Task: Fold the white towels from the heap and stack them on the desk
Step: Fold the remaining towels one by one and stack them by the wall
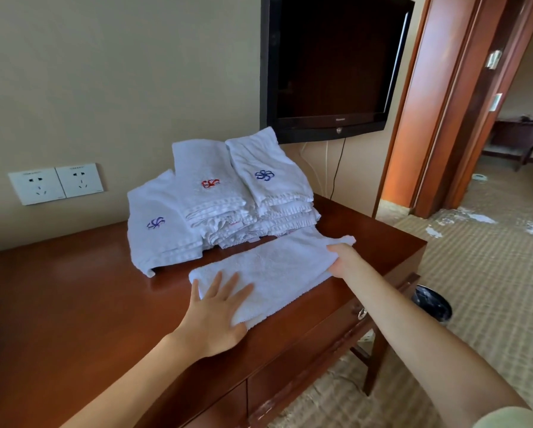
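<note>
Worktop [73, 288]: brown polished wood, running under both hands and away to the left of them.
Folded stacks [228, 193]: three piles of white towels with red and blue stitched emblems. They sit just beyond the hands, back against the wall.
Towel [277, 267]: a long white strip, already folded lengthwise by the look of it. It lies flat between the two hands, its far edge close to the stacks.
Left hand [215, 307]: flat, fingers spread, pressing down the towel's near left end.
Right hand [345, 261]: closed round the towel's other end, raising it a touch.
Handling: light, soft, limp terry, I'd say. It will likely sag and skew unless one end is pinned. Best taken at the short end and carried over to the pressed end.
</note>
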A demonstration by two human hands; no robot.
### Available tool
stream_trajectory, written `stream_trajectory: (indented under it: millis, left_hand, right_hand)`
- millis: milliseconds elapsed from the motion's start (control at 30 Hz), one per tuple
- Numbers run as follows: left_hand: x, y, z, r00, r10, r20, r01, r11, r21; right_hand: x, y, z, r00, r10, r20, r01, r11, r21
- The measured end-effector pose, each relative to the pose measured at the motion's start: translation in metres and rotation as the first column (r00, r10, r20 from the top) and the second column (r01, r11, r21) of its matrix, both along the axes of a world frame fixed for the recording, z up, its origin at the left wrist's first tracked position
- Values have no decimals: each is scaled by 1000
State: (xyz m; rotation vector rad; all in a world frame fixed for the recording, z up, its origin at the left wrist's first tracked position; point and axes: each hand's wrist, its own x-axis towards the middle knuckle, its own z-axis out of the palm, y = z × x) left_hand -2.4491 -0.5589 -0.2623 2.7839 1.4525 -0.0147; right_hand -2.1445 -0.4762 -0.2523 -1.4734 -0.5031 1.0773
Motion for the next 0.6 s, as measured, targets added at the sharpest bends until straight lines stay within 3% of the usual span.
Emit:
stream_trajectory:
  millis: [33, 67, 133, 200, 267, 333, 400, 467, 600]
  left_hand:
    - [0, 1, 0, 1000, -1, -18, 1, 1000, 2]
    - [1, 1, 2, 1000, -9, -12, 9, 1000, -13]
    - [3, 4, 7, 994, -33, 103, 41, 996, -81]
    - [8, 9, 12, 968, -45, 248, 70, 993, -93]
    - [16, 19, 11, 953, -36, 301, 55, 997, -54]
    - [22, 27, 2, 971, -13, 237, 20, 999, -27]
    - [24, 30, -9, 983, 17, 181, -15, 1000, -10]
    - [23, 32, -13, 979, 33, 200, -31, 999, -13]
    - [20, 31, -11, 980, 24, 199, -20, 1000, -19]
  right_hand:
    - [2, -6, 2, 998, -60, -12, 60, 998, 15]
    - [3, -14, 5, 987, -141, 71, 140, 990, 15]
    - [-3, -19, 10, 890, -269, 369, 259, 963, 77]
    - [-22, -27, 12, 645, -216, 733, 125, 976, 178]
    - [-42, -28, 7, 395, -90, 914, -167, 972, 168]
    - [-62, -29, 0, 191, 117, 975, -423, 906, -26]
    - [-73, -25, -11, -20, 295, 955, -491, 829, -267]
    - [-73, -21, -21, -64, 393, 917, -440, 814, -379]
    - [-52, -21, -24, -25, 422, 906, -326, 854, -406]
